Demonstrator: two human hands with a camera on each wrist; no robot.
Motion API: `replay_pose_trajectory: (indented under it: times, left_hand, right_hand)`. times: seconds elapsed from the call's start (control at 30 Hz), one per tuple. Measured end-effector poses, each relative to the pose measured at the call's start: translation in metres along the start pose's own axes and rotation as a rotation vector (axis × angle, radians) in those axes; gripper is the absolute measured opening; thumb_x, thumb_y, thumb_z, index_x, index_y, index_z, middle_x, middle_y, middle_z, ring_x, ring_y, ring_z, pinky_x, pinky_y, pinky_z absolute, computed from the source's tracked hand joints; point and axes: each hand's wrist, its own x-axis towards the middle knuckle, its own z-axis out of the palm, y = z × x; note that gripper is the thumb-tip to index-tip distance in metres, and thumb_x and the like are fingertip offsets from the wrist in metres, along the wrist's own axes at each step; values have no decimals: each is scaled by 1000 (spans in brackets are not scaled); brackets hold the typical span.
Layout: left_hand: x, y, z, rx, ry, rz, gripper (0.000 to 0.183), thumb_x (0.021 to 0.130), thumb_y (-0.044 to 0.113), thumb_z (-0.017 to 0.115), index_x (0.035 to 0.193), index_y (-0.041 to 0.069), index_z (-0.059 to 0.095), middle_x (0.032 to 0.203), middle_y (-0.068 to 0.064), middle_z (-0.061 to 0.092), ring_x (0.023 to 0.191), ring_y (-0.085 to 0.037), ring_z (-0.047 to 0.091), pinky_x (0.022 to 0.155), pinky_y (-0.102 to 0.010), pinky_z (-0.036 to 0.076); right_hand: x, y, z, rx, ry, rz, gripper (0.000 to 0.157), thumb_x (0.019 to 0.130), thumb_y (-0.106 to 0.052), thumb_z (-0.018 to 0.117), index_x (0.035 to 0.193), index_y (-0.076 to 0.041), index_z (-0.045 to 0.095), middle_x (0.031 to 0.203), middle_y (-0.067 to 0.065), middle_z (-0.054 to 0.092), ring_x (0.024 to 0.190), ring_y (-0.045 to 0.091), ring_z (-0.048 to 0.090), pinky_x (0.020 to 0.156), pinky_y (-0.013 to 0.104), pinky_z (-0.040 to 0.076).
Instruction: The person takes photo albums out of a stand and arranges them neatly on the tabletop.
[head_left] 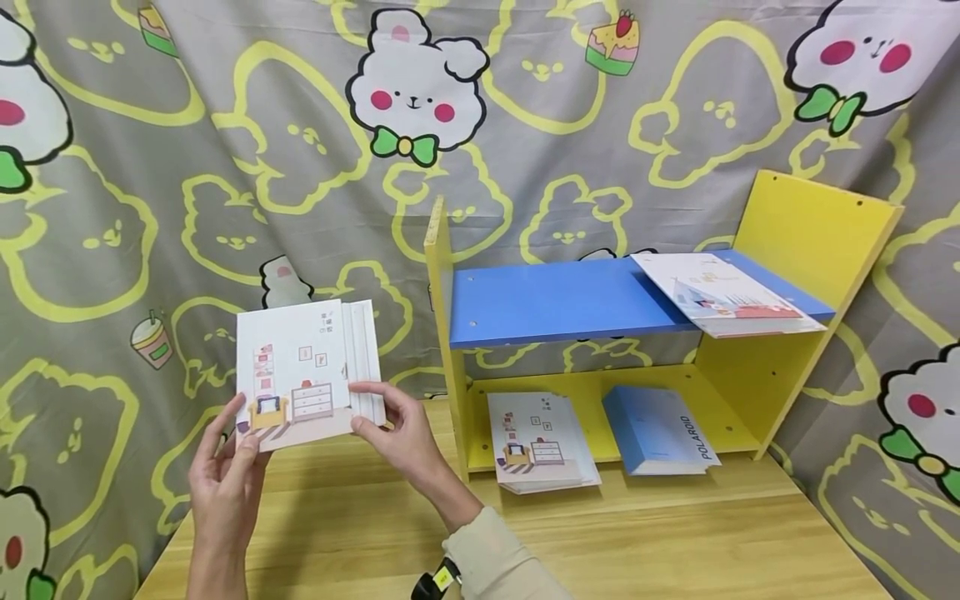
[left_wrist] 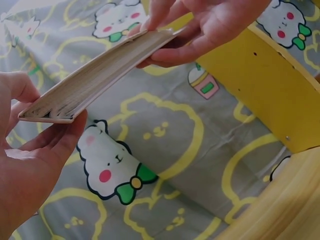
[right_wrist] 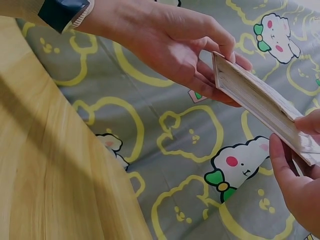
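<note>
A white book (head_left: 292, 375) with a drawn armchair and chest of drawers on its cover is held up in the air between both hands. My left hand (head_left: 228, 483) grips its lower left corner, thumb on the cover and fingers behind. At the right edge, my right hand (head_left: 405, 433) pinches the book, and a strip of white pages or inner cover shows there. In the left wrist view the page block of the book (left_wrist: 100, 75) shows edge-on between its covers. The right wrist view shows the right hand (right_wrist: 175, 50) at one end of the book (right_wrist: 260, 100).
A yellow and blue shelf (head_left: 555, 304) stands on the wooden table (head_left: 360, 517) to the right. A white book (head_left: 735, 292) lies on its upper board. Below lie a similar furniture-drawing book (head_left: 543, 429) and a blue POLAROID book (head_left: 660, 429). A patterned curtain (head_left: 300, 208) hangs behind.
</note>
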Motion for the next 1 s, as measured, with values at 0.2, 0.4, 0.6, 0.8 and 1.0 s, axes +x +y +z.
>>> replay_pose_trajectory:
  times: [0.2,0.4,0.6,0.8,1.0]
  left_hand:
    - [0,-3,-2,-1,11,-2,52,101,-17,40,152,-10,36,139,-22,54,115,-23,66,98,-29,54]
    - [1,-5,-3,2,15,-2,51,101,-17,41,152,-11,37,137,-23,55,115,-24,66,97,-29,55]
    - [1,-6,-4,1,10,0,51,101,-17,41,152,-11,37,135,-23,55,114,-24,66,96,-29,56]
    - [0,-7,-6,37,30,-8,51,101,-17,41,151,-11,38,135,-23,54,114,-23,66,94,-28,56]
    - [0,-8,-8,71,21,-11,50,101,-16,42,151,-12,38,134,-22,57,115,-23,65,94,-28,56]
  right_hand:
    - [-1,3,-1,0,-7,4,42,95,4,65,135,-8,65,126,7,63,108,13,65,86,32,61]
    - [0,5,-3,8,-15,26,43,95,5,65,136,-9,65,124,6,64,105,12,66,86,33,61]
    - [1,8,-4,12,-13,35,43,95,5,65,135,-9,65,124,6,64,105,13,65,86,33,61]
    - [0,10,-4,2,-18,51,42,96,4,65,135,-9,65,124,8,64,106,14,65,86,30,60]
    - [0,13,-5,0,-16,59,41,96,4,65,135,-9,65,126,9,63,107,15,65,85,29,60]
